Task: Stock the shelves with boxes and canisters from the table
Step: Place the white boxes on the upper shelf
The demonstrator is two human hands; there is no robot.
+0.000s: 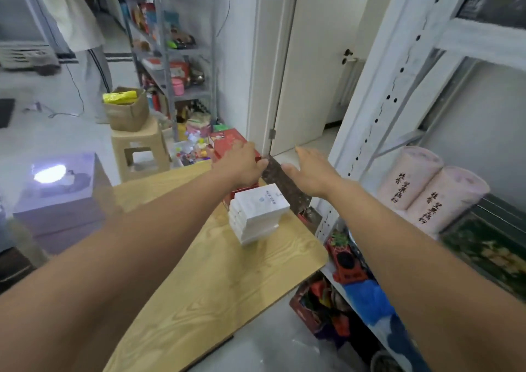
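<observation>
Two pink canisters (410, 176) lie shelved; left hand (242, 164) grasps one red box (227, 141), right hand's (314, 173) fingers (302, 153) released

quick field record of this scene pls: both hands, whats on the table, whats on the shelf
left hand: on the red box, fingers curled over its edge
right hand: open, fingers straight, beside the red box; contact unclear
table: light wood; red box at the far end, white box stack nearer
shelf: two pink canisters side by side
other: lavender box left of the table
</observation>
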